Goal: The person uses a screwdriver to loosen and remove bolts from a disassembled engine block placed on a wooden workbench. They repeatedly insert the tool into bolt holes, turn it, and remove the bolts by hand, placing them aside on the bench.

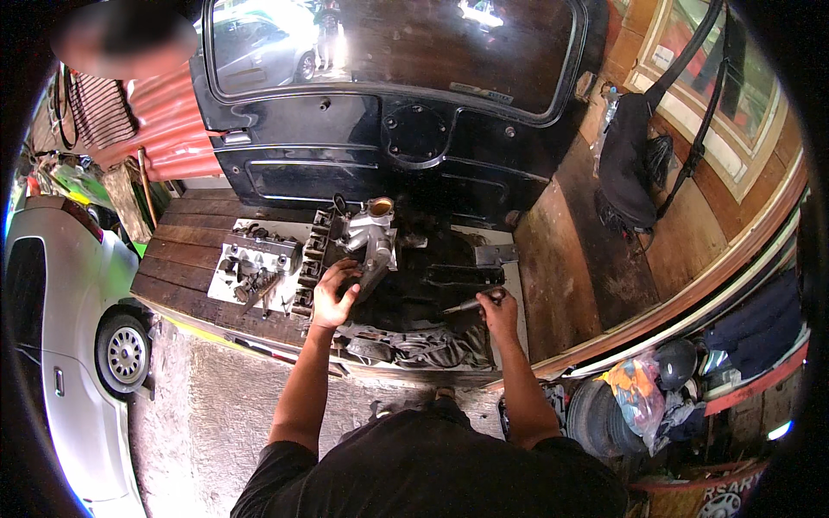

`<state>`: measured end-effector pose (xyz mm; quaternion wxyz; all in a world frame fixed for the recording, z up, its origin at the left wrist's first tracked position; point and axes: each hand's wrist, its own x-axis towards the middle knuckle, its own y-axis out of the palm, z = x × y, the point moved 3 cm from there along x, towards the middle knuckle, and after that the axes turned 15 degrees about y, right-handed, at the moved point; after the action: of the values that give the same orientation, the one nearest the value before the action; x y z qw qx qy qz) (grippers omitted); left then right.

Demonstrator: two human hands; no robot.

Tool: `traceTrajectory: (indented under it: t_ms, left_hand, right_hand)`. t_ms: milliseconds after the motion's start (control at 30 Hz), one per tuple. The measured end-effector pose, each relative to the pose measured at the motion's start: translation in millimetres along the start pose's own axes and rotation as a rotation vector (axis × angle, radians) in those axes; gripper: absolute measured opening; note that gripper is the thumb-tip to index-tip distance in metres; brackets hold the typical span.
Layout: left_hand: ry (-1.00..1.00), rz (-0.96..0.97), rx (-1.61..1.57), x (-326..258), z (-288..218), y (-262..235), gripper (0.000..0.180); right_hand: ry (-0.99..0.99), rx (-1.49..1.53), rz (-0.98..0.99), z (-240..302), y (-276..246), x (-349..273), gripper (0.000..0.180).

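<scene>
My left hand (pixel 332 298) is closed around the lower end of a grey cast-metal intake manifold (pixel 377 244), thumb and fingers on either side of it. A round opening with an orange-brown inside tops this manifold. In my right hand (pixel 499 312) is a slim screwdriver-like tool (pixel 467 306), its tip pointing left over a dark, greasy area of the bench; the exact kind is hard to make out. Just left of the manifold stands a long metal engine part with a row of notches (pixel 313 263).
Farther left, a smaller metal engine assembly (pixel 259 259) lies on a white sheet on the wooden bench (pixel 177 250). A dark rumpled cloth (pixel 414 345) is at the front edge. Behind stands a black vehicle door (pixel 345 129). A silver car (pixel 73 337) is at left, tires (pixel 596 419) at lower right.
</scene>
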<state>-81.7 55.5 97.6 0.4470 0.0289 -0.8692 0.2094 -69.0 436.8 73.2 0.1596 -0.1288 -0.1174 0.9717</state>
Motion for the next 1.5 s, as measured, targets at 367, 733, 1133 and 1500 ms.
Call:
traceTrajectory:
  t_ms: [367, 733, 1133, 1500]
  left_hand:
    - [0.043, 0.0, -0.007, 1, -2, -1, 0.03]
    - [0.012, 0.023, 0.0, 2, 1, 2, 0.031]
    - [0.008, 0.032, 0.016, 2, 1, 0, 0.032]
    - [-0.028, -0.026, -0.003, 6, -6, 0, 0.037]
  right_hand:
    - [0.004, -0.008, 0.089, 10, 14, -28, 0.014]
    - [-0.025, 0.258, 0.116, -12, 31, -28, 0.015]
    - [-0.16, 0.273, 0.02, 24, 10, -36, 0.019]
    - [-0.075, 0.055, 0.048, -19, 1, -5, 0.018]
